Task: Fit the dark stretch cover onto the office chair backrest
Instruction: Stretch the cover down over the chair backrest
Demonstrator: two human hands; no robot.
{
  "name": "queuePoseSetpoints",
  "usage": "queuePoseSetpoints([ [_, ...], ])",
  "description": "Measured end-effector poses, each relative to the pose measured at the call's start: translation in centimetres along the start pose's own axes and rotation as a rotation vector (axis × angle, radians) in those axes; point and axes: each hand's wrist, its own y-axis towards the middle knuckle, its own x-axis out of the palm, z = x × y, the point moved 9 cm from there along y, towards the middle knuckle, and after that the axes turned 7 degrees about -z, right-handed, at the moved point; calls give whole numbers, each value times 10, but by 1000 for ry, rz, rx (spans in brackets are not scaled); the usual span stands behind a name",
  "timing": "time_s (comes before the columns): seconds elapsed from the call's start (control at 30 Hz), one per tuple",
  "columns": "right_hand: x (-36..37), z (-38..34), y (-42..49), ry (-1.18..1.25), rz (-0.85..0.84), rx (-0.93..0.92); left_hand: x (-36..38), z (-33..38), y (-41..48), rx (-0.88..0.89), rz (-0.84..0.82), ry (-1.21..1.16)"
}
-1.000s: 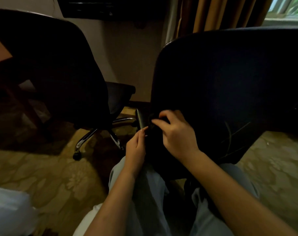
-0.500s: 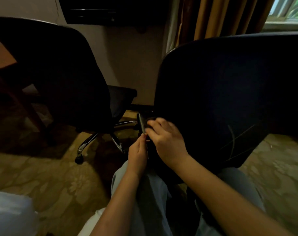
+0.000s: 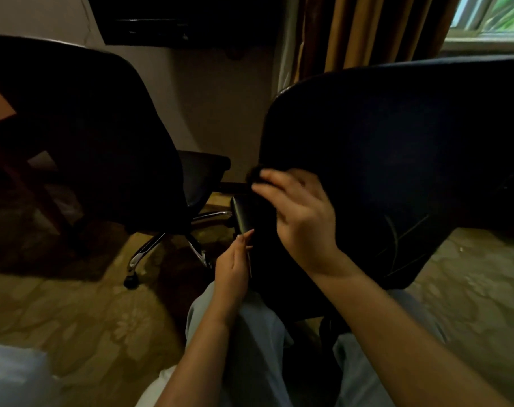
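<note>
Patterned carpet (image 3: 73, 312) seen open between second chair (image 3: 88, 142) and backrest (image 3: 396, 142). Bunch of cover (image 3: 253, 174) gripped by right hand (image 3: 302, 224) at backrest left edge. Lower, left hand (image 3: 233, 262) placed; grip cannot be told.

Patterned carpet (image 3: 73, 312) laid across lower frame, second black chair (image 3: 82, 136) placed at left, ochre curtains (image 3: 367, 27) hung beside window (image 3: 490, 13) upper right.

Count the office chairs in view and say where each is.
2. The left chair stands further back, wheeled base showing; the right chair is close in front of the person. Others may be off-frame.
</note>
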Motion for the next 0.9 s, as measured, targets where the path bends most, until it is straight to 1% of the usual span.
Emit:
queuePoseSetpoints([
  [0.07, 39, -1, -24, -6, -190, -60, -2, 1, -1, 24, 3, 6],
  [0.1, 53, 0, -37, 11, -245, -73, -3, 2, -1, 33, 12, 34],
  [0.2, 78, 7, -68, 85, -352, -47, -1, 6, -2, 63, 7, 189],
  [0.27, 83, 18, -82, 116, -411, 7, 0, 17, -9, 164, 36, 363],
  [0.3, 79, 25, -86, 133, -406, 28, 1, 25, -14, 235, 60, 437],
  [0.37, 57, 39, -83, 149, -304, 62, 6, 38, -23, 373, 109, 588],
  [0.43, 19, 48, -71, 150, -100, 99, 15, 50, -33, 526, 150, 726],
  [0.5, -20, 58, -59, 164, 121, 175, 28, 57, -39, 671, 157, 826],
  [0.57, -43, 68, -51, 147, 259, 242, 37, 61, -41, 739, 146, 886],
  [0.6, -46, 72, -48, 122, 281, 252, 41, 61, -41, 756, 143, 910],
  [0.67, -33, 77, -49, 54, 233, 226, 48, 60, -40, 771, 135, 956],
  [0.73, -8, 79, -62, 2, 134, 193, 54, 56, -38, 758, 116, 1016],
  [0.9, 35, 83, -105, 11, -93, 163, 62, 50, -33, 724, 91, 1124],
])
